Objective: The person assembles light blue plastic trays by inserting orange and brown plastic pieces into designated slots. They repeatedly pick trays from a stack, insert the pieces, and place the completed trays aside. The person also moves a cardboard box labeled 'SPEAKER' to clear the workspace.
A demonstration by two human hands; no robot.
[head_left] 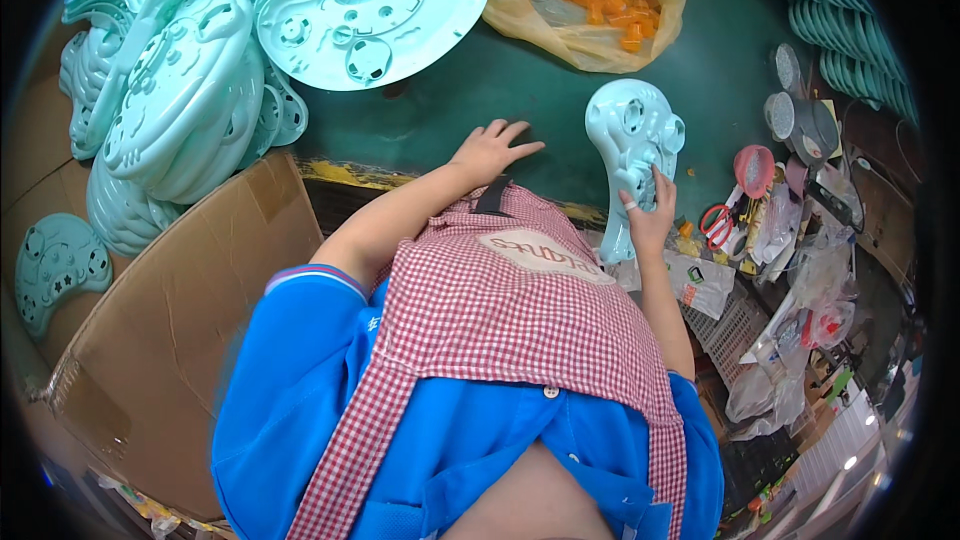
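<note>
The pale turquoise plastic shell [632, 155] stands nearly on end at the near edge of the dark green table [700, 60], its rounded holed head up, its narrow tail down past the table edge; the right hand [650, 212] grips its lower half, fingers wrapped and pinching the moulding, thumb behind it. At nine o'clock from the shell the left hand [492, 152] lies flat on the table, fingers spread, holding nothing. At eleven o'clock lies a large turquoise panel [375, 10] with round sockets; further round at nine to ten o'clock a heap of turquoise shells [170, 90] spills over a cardboard box [180, 320]. At twelve o'clock a yellowish plastic bag [590, 0] holds small orange parts. At three o'clock sit red-handled scissors [715, 223], a pink round lid [755, 168] and tape rolls [800, 125]; clear plastic bags [800, 270] lie at four o'clock. A red checked apron [520, 310] over a blue shirt [300, 380] fills six o'clock.
</note>
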